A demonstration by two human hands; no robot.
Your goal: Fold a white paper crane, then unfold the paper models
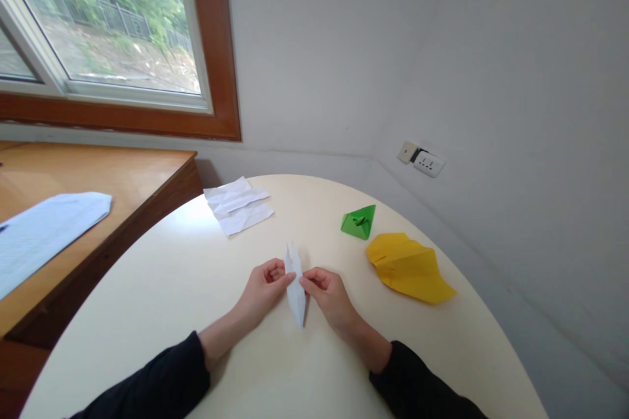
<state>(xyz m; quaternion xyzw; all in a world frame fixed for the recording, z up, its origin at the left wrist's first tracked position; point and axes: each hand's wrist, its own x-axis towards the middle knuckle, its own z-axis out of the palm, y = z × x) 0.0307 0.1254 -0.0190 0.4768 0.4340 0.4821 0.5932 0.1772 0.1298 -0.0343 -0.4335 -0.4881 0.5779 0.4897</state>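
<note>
A narrow, pointed fold of white paper (295,288) lies lengthwise on the round cream table (196,288), two thin tips at its far end. My left hand (263,288) pinches its left edge with thumb and fingertips. My right hand (330,294) pinches the right edge at the same height. Both arms wear black sleeves.
A green folded paper triangle (360,222) and a yellow folded paper shape (409,268) lie to the right. A creased white sheet (239,205) lies at the table's far side. A wooden desk (128,177) with a white paper (44,232) stands left. Wall sockets (422,159) sit in the corner.
</note>
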